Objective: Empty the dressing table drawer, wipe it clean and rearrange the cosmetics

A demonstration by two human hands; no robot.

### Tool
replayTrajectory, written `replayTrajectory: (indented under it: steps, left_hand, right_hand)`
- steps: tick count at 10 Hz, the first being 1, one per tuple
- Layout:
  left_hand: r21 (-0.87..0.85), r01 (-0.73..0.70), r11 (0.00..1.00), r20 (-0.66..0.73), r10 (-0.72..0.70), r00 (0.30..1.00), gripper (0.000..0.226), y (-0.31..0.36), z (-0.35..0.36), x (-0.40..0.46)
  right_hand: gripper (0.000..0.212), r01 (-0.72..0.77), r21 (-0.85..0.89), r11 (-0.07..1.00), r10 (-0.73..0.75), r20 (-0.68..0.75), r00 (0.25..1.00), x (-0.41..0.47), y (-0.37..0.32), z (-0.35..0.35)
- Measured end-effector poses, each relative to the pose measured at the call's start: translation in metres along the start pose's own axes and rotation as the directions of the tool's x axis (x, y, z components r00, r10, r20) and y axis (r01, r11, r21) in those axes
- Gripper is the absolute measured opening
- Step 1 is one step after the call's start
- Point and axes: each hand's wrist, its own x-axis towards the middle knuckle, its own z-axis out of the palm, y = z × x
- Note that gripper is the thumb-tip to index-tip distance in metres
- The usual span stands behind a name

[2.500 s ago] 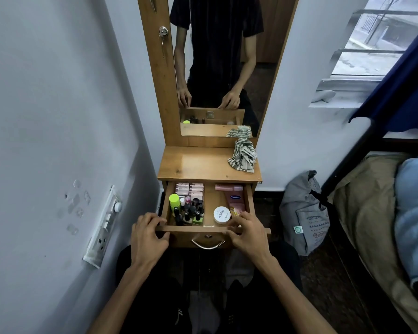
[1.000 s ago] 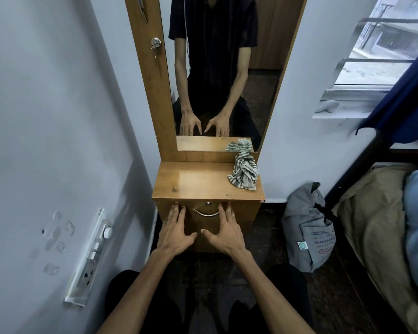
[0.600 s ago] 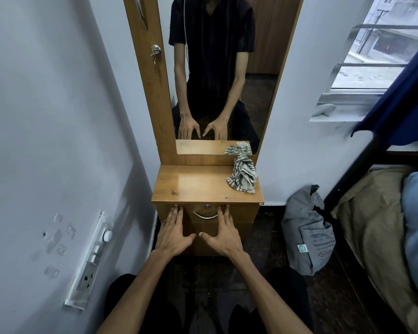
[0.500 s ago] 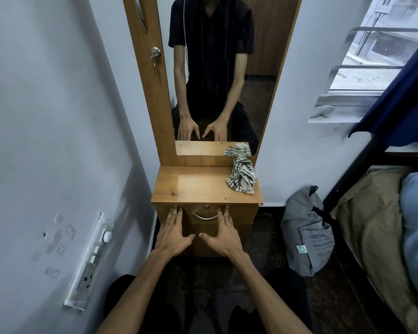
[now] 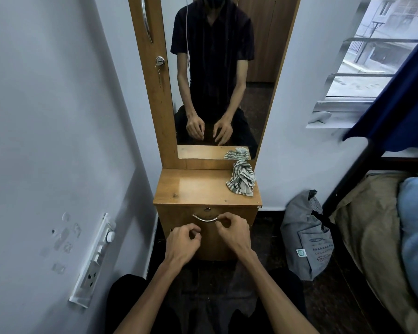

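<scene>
Hovering both hands loosely curled, holding nothing, before the closed drawer; probably sliding stiffly, so hooking the metal handle centrally.

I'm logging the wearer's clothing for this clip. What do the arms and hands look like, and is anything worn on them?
Both forearms are bare; the left hand and right hand show no gloves, rings, watch or bands. The mirror reflects a dark short-sleeved shirt with sleeves ending above the elbows.
</scene>
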Motion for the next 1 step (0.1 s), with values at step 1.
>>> replayTrajectory:
  steps: [1]
  left_hand:
    - [-0.086, -0.01, 0.996, -0.038, 0.007, 0.999, 0.019, 0.0089, -0.0024, -0.0058]
  right_hand:
    - [0.015, 0.039, 0.057, 0.998, -0.036, -0.058, 0.998, -0.0021, -0.0027, -0.0052]
